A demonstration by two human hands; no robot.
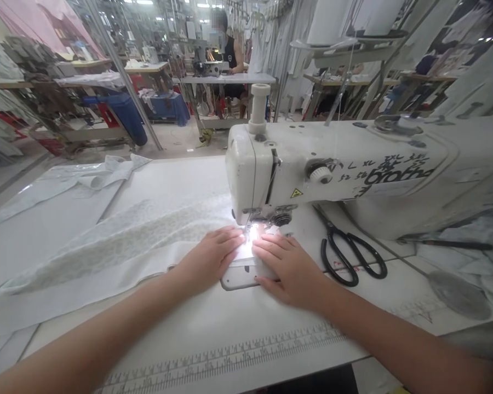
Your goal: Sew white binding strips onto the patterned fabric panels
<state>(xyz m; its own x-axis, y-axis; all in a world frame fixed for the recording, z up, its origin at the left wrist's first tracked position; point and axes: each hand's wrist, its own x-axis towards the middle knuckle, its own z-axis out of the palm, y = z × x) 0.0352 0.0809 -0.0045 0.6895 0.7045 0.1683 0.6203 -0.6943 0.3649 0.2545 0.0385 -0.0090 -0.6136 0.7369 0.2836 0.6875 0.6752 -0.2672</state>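
A white sewing machine [296, 164] stands over the work, its lamp shining brightly at the needle. Pale patterned fabric [127, 235] with a plain white edge stretches leftward from under the presser foot. On the cloth, just left of the needle, my left hand [209, 256] lies with its fingers flat. To the right of the needle rests my right hand [291, 268], fingers flat and thumb apart over the metal throat plate [240, 279]. Glare and the fingers hide the exact stitching spot.
Black-handled scissors [349, 254] lie right of my right hand. A printed ruler [222, 358] runs along the table's front edge. More fabric pieces [92, 178] lie at the far left, and crumpled cloth [468, 246] at the right. A co-worker [232, 54] sits at another machine behind.
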